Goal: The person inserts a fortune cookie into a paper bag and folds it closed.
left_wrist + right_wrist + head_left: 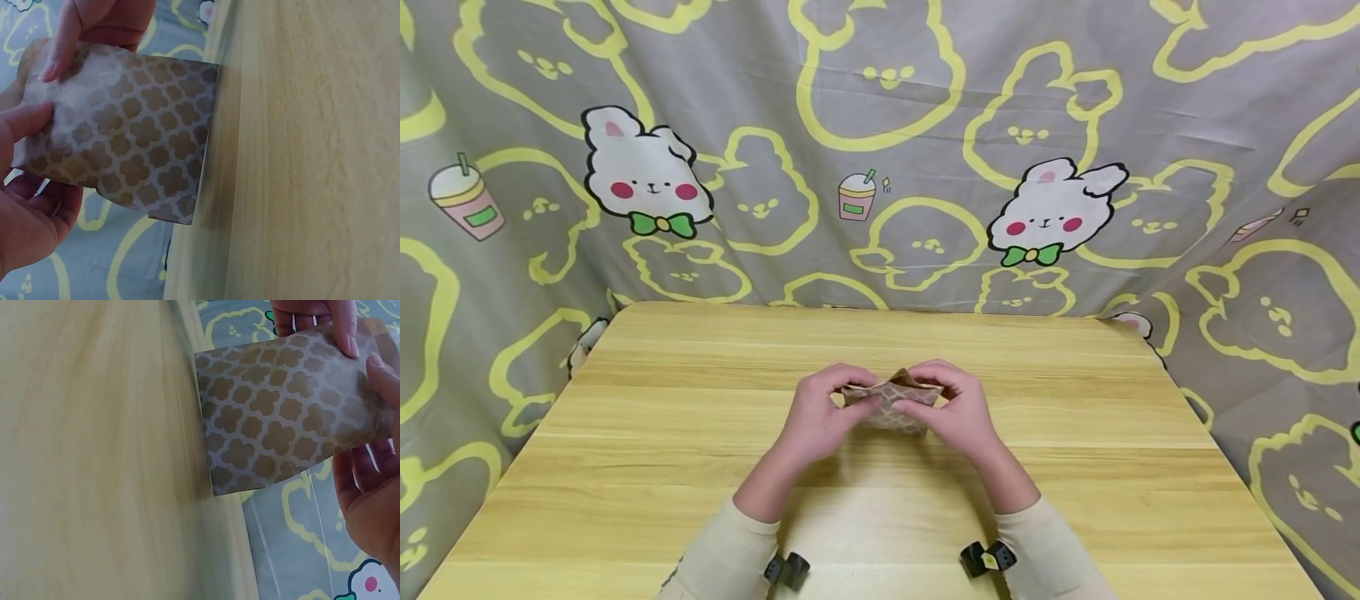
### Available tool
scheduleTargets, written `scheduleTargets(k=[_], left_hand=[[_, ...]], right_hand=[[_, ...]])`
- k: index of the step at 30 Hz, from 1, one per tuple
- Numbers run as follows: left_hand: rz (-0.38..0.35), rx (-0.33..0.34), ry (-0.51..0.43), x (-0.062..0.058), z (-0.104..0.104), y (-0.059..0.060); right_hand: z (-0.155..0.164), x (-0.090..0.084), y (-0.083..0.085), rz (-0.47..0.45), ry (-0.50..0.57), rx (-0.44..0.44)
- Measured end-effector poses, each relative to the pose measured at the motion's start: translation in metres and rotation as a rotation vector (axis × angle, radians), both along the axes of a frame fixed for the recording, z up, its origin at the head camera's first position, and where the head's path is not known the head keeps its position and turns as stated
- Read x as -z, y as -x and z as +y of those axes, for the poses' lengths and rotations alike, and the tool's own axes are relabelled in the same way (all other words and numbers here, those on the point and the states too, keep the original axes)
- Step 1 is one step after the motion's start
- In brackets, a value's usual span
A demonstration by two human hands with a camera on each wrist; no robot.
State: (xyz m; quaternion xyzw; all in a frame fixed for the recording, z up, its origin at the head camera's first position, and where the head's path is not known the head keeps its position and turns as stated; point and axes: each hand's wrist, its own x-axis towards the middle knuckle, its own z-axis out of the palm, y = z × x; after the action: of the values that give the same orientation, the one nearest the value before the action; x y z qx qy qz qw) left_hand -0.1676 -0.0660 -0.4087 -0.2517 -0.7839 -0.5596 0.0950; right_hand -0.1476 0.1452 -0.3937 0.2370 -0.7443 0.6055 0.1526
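A small brown paper bag (891, 410) with a pale quatrefoil pattern stands in front of me, its lower edge at the table top. My left hand (826, 412) grips its left side near the upper edge, thumb on the near face and fingers behind. On the right side my right hand (955, 408) holds it the same way, the two thumbs close together. The bag's mouth is parted at the top, where a brown flap pokes up in the head view. In the left wrist view the patterned face of the bag (147, 131) shows broadly. What the bag contains is hidden.
The wooden table (662, 450) spreads around both hands. A grey curtain (760, 92) with yellow outlines and white bunnies hangs behind it and at both sides. Small black cameras (988, 558) are strapped at the beige sleeves (1048, 550).
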Motion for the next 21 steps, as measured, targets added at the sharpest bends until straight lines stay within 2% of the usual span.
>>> scheduleTargets(k=[4,9,14,21], left_hand=[[0.024,0.004,-0.014,0.0004,-0.0001,0.0002],[-0.028,-0.003,0.019,-0.001,0.0002,-0.0009],[-0.076,0.0,0.046,-0.0033,0.0009,-0.0029],[-0.069,-0.01,0.05,-0.0029,0.0012,-0.0035]], right_hand=[[-0.0039,-0.0007,-0.0012,0.009,-0.001,0.006],[-0.0057,0.0004,-0.0013,0.034,-0.002,0.024],[-0.0049,0.0034,0.0006,0.05,0.02,0.005],[-0.0042,0.0072,0.0029,0.055,0.043,-0.014]])
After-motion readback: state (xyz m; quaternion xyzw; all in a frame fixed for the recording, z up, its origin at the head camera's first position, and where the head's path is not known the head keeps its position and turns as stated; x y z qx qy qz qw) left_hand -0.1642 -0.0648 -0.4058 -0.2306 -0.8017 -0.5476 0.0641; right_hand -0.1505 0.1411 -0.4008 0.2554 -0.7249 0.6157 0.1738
